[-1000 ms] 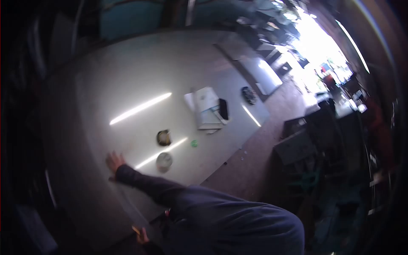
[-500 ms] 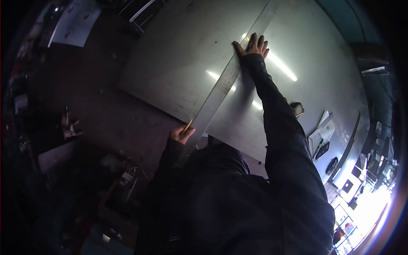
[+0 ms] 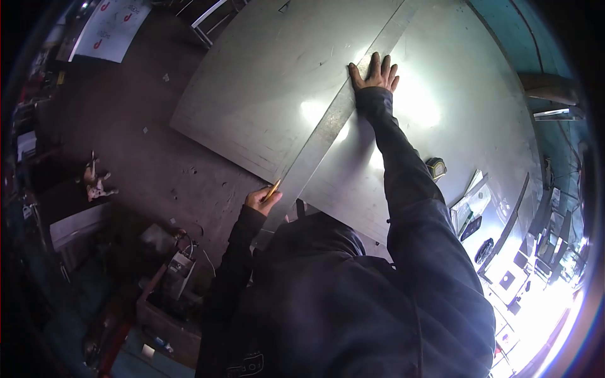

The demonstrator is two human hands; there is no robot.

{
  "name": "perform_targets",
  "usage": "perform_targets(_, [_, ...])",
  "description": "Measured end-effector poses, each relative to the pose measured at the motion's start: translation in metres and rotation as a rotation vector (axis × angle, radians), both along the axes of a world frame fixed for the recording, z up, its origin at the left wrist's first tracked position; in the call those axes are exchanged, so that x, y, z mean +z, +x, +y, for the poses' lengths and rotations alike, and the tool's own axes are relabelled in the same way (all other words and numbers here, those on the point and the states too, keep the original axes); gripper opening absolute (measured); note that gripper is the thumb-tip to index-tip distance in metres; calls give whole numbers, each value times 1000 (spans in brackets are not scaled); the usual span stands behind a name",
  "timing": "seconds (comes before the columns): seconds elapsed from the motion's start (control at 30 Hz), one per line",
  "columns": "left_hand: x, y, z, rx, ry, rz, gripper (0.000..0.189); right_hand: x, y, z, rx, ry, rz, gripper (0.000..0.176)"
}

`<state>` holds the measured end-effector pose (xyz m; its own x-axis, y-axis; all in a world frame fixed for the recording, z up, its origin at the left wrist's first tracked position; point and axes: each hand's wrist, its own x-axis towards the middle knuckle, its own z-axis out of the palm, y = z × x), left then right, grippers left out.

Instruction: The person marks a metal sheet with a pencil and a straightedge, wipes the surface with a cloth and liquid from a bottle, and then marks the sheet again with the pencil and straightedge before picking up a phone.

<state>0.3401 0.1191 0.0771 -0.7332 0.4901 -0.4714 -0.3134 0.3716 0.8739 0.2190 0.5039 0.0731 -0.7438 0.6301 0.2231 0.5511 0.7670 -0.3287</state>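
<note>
A large grey metal sheet (image 3: 265,94) lies flat on the floor. A long metal straightedge (image 3: 328,126) runs diagonally across it, from the top right down to the near edge. My right hand (image 3: 374,72) lies flat with fingers spread, pressing on the sheet beside the upper part of the straightedge. My left hand (image 3: 261,200) is at the lower end of the straightedge, shut on a yellow pencil (image 3: 273,189) whose tip touches the sheet's near edge. My dark sleeves and jacket fill the lower middle of the view.
A tape measure (image 3: 436,167), a stack of papers (image 3: 469,200), a black phone (image 3: 470,227) and a dark round object (image 3: 484,249) lie on the sheet at right. White signs (image 3: 113,24) lie top left. A box of tools (image 3: 171,277) stands on the floor at lower left.
One second ago the view faced the other way across the sheet. Since half a second ago both hands have stayed on the straightedge; the glare near my right hand has grown.
</note>
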Motion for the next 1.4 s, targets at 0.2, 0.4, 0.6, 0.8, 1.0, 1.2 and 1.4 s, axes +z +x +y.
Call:
perform_targets(0.2, [-4,-2,-4,-60,-46,9,25,-1,0,0,-10,-10,-7,81])
perform_targets(0.4, [-2,0,-3,-32,-24,35,28,3,1,-2,-13,-23,-14,82])
perform_targets(0.6, [-12,3,-9,-93,-123,68,32,0,-8,16,-53,-10,15,86])
perform_targets(0.8, [-10,5,-7,-38,-121,-61,36,11,-31,45,-154,-48,15,84])
perform_targets(1.0, [-10,-3,-12,-96,-186,-159,35,7,-35,51,-159,-67,19,80])
perform_targets(1.2, [-11,4,-11,-44,-160,-80,30,11,-34,49,-140,-72,-18,77])
perform_targets(1.4, [-13,3,-15,-100,-185,-113,27,14,-33,48,-126,-67,-39,76])
